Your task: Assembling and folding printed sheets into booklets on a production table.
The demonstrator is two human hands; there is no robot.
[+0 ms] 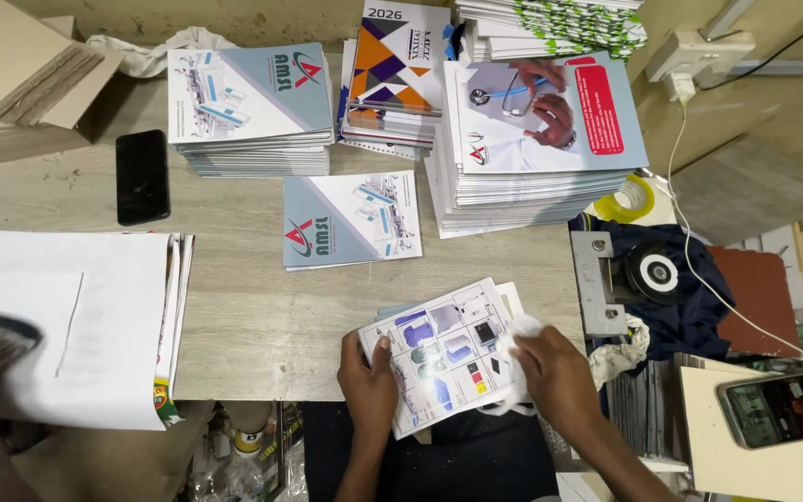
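A: Nearest? Left hand (370, 383) pinched the printed sheet (443, 353) at the desk (253, 316) edge — right hand (555, 376) closed on a white cloth (518, 335), pressed on the sheet.

B: Risk?

A: Sheet overhung the edge — a hard wipe could crease it or drag it off. Further back, the booklet (352, 219) and stacks (251, 112) sat well apart.

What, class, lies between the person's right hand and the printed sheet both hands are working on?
A crumpled white cloth lies under the right hand, pressed against the printed sheet. The left hand touches the sheet's left edge directly, with nothing visible between them.
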